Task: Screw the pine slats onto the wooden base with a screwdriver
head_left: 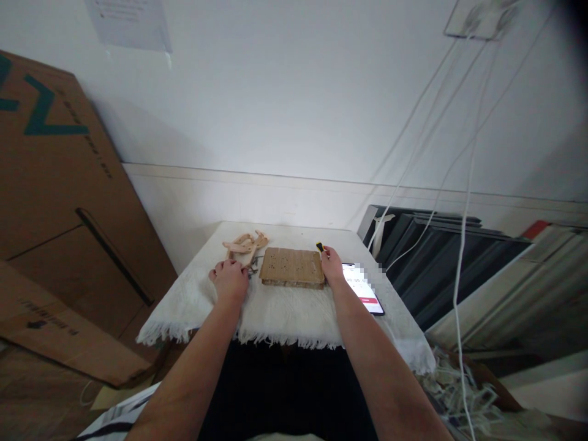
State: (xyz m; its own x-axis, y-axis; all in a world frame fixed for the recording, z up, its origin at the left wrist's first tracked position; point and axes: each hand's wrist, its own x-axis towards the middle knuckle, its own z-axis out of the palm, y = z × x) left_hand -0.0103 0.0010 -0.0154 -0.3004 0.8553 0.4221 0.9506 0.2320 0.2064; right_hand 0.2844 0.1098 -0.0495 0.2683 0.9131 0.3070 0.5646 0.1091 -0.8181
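Note:
On the cloth to the left rests my left hand (229,282), its fingers curled down and closed in front of light wooden pieces (247,245). Small dark metal pieces, perhaps screws (253,264), lie beside its fingertips; anything under the fingers is hidden. My right hand (331,264) is at the right edge of a thick brown corrugated cardboard block (293,267) with small holes in its top. Its fingers are closed around a yellow-and-black tool (320,247), whose end sticks out above them. The tool's other end is hidden.
A phone (367,294) with a lit screen lies beside my right forearm. The fringed white cloth (289,315) covers a small table against the wall. Large cardboard boxes (59,196) stand left; dark panels (432,257) and hanging white cables (463,245) are right.

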